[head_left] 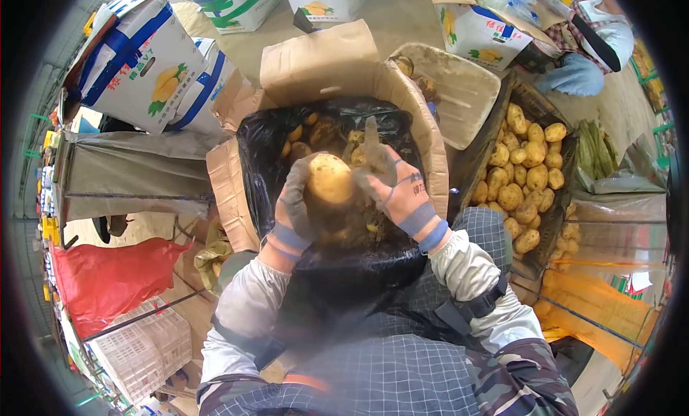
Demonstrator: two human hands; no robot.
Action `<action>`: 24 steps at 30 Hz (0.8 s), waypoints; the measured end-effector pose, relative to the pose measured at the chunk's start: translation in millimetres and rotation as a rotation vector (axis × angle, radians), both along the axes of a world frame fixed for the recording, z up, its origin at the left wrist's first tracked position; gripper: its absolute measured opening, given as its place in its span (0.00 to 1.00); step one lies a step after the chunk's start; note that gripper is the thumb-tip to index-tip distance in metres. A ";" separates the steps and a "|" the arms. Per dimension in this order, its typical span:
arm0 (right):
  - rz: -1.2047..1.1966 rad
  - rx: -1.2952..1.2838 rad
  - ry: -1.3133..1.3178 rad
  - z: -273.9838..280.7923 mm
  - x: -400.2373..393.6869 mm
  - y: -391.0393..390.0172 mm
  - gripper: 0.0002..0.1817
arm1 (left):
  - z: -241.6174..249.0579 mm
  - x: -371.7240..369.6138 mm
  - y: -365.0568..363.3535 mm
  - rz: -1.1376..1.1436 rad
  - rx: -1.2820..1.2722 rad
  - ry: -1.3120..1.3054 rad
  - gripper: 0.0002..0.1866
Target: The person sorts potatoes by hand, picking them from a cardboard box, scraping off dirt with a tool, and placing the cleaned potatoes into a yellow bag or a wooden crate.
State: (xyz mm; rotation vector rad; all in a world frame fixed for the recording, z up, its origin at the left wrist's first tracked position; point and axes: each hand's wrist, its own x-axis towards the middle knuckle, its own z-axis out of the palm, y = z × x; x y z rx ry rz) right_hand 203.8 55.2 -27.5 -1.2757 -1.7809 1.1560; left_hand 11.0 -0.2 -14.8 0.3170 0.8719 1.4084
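Note:
A large yellow potato [331, 179] is in my left hand [293, 201], whose gloved fingers wrap round its left side. My right hand [395, 190], also gloved, is closed at the potato's right side. From its fingers a narrow, flat, blade-like tool [371, 134] points away from me; its handle is hidden in the glove. Both hands are above a cardboard box [316, 57] lined with a black plastic bag [262, 157]. Inside the bag lie several dirty potatoes [298, 134] and loose soil, partly hidden by my hands.
To the right stands a dark crate [495, 122] full of potatoes [527, 175]. A dirty pale tray [459, 93] is beside the box. White printed cartons [147, 68] stand at the back left. A red mesh bag [115, 279] hangs on the left; another person [581, 50] is at the far right.

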 end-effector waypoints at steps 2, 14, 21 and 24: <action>0.160 -0.029 -0.018 11.0 -6.1 -3.1 0.39 | -12.0 -3.8 -1.2 -0.029 0.062 0.242 0.16; 0.242 -0.565 0.345 17.8 -3.4 3.3 0.25 | -46.7 -27.0 3.2 0.091 0.366 1.305 0.13; 0.244 -0.811 0.525 24.1 2.8 7.3 0.27 | 9.5 -8.3 10.4 -0.052 0.228 0.574 0.21; 0.178 -0.861 0.479 21.9 1.3 7.7 0.26 | 18.9 -7.7 6.9 -0.184 0.296 0.625 0.30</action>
